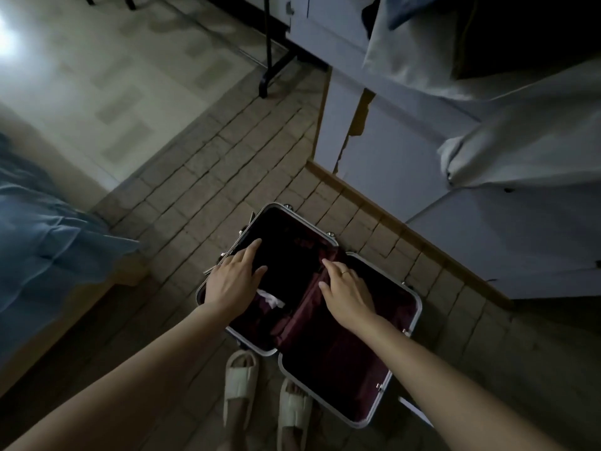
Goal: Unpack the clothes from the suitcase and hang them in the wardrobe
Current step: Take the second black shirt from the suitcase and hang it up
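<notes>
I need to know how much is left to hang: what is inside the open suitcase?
In the suitcase: dark folded clothing under the left hand, something white, maroon lining. Anything beneath is hidden.

Both bare forearms are stretched forward and down. The left hand [234, 277] is held palm down, fingers straight and slightly spread. The right hand [345, 290] is likewise turned palm down, fingers extended, a thin ring worn on one finger.
</notes>
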